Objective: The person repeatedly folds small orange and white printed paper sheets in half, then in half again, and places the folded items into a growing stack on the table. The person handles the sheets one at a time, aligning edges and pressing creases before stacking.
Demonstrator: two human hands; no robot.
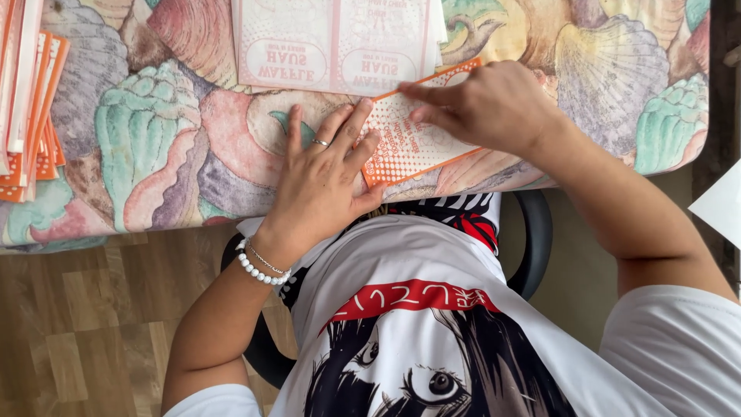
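The table [154,116] in front of you is covered by a cloth printed with large seashells in pink, green and tan, and its near edge runs just above your lap. On it, at the far side, lies a pale pink printed sheet [336,42], flat and square to you. At the far left edge a stack of orange and white sheets [31,93] sits well apart from your hands.

The orange paper bag [413,131] lies flat and tilted near the table edge, one corner touching the pink sheet. Your left hand [324,174] presses flat on its near left end, fingers spread and apart, a ring on one finger and a bead bracelet [258,266] at the wrist. Your right hand [486,104] rests on the bag's upper right part, fingers drawn together and curled, fingertips pressing along the top edge; whether they pinch the paper or only push on it, I cannot tell.

The bag sits close to the edge, so a hard push toward you could slide it off into your lap. Uneven pressure from the right fingertips could set a crooked crease or tear the thin paper, and a slip of the left hand would let the bag turn.
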